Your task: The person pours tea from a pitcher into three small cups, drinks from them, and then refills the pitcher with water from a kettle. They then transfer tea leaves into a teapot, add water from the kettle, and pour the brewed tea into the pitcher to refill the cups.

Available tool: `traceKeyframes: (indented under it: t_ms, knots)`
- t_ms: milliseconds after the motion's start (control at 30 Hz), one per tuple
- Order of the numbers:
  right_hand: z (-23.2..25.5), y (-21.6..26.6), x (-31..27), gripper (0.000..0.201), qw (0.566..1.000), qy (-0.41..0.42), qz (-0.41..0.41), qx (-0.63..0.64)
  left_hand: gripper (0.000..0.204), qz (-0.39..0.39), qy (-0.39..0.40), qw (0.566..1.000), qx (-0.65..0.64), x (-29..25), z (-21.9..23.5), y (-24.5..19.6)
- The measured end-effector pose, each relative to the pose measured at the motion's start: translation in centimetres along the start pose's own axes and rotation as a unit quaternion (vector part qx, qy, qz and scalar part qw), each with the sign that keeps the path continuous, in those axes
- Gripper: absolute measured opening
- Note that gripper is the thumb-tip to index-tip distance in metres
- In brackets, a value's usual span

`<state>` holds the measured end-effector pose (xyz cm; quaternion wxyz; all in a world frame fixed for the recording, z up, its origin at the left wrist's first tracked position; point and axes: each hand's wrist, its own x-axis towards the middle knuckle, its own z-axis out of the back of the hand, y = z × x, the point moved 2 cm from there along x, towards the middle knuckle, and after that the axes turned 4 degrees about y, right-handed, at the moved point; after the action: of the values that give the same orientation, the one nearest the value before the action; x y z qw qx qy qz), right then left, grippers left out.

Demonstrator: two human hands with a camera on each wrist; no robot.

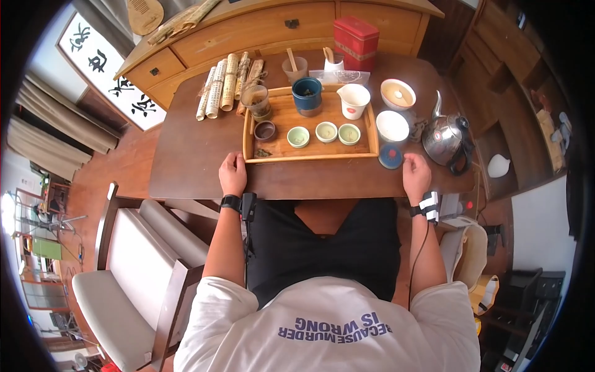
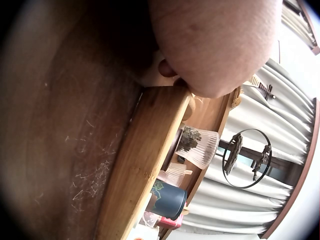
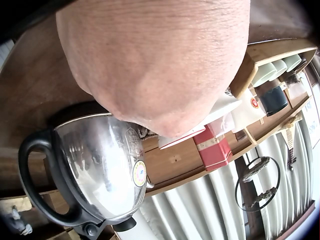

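Note:
My left hand (image 1: pixel 233 175) rests at the table's front edge, beside the near left corner of a wooden tea tray (image 1: pixel 310 159). My right hand (image 1: pixel 417 176) rests on the table next to a round blue lid (image 1: pixel 390 156). Both hands have loosely curled fingers and hold nothing; the wrist views mostly show their backs. Three small green-white teacups (image 1: pixel 298 137) stand on the tray, with a dark little cup (image 1: pixel 265 131) to their left. Behind them are a blue cup (image 1: pixel 307 97), a white pitcher (image 1: pixel 355 101) and a ribbed glass (image 2: pixel 198 146) containing dark leaves.
A steel kettle (image 3: pixel 102 165) with a black handle stands right of my right hand. Two white bowls (image 1: pixel 392 127) sit between kettle and tray. A red tin (image 1: pixel 356 43) and rolled bamboo scrolls (image 1: pixel 229 80) lie toward the back. An armchair (image 1: pixel 133 260) is at left.

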<state>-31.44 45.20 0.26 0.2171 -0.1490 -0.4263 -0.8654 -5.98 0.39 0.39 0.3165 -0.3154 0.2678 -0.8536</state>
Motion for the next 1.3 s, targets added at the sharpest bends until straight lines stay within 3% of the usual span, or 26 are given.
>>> traceKeyframes:
  t_ms: [267, 367, 467, 533, 667, 733, 800, 867, 1067, 1300]
  knots:
    - [0.1, -0.3, 0.0, 0.011, 0.999, -0.019, -0.012, 0.044, 0.025, 0.012, 0.004, 1.000, -0.012, -0.2, 0.2, -0.3]
    - [0.5, 0.1, 0.0, 0.012, 0.998, -0.037, 0.027, 0.052, 0.025, 0.011, 0.009, 0.999, -0.029, -0.2, 0.3, -0.2]
    - [0.8, 4.4, 0.3, 0.011, 0.997, -0.018, 0.063, 0.051, 0.024, 0.012, 0.008, 0.999, -0.034, -0.2, 0.3, -0.4]
    - [0.3, 8.0, 1.0, 0.014, 0.990, 0.021, 0.139, 0.003, 0.024, 0.007, 0.010, 0.999, -0.038, -0.1, 0.2, -0.2]
    - [-3.2, 11.5, 2.4, 0.039, 0.976, 0.078, 0.180, -0.092, 0.023, -0.001, 0.016, 0.999, -0.043, 0.0, 0.4, -0.2]
    - [-4.9, 12.8, 2.9, 0.048, 0.973, 0.081, 0.185, -0.111, 0.022, -0.001, 0.018, 0.999, -0.048, 0.0, 0.4, -0.1]
    - [-6.3, 13.2, 3.4, 0.060, 0.967, 0.139, 0.158, -0.141, 0.021, -0.004, 0.018, 0.999, -0.051, 0.0, 0.5, -0.1]
    - [-7.8, 13.0, 3.4, 0.063, 0.960, 0.130, 0.176, -0.177, 0.020, -0.003, 0.017, 0.998, -0.062, 0.0, 0.5, -0.2]
    - [-9.0, 12.6, 3.9, 0.063, 0.956, 0.170, 0.140, -0.193, 0.017, 0.013, 0.028, 0.995, -0.097, 0.1, 0.6, -0.3]
    - [-7.7, 13.2, 4.2, 0.063, 0.973, 0.150, 0.114, -0.134, 0.016, -0.002, 0.027, 0.995, -0.098, 0.3, 0.6, -0.3]
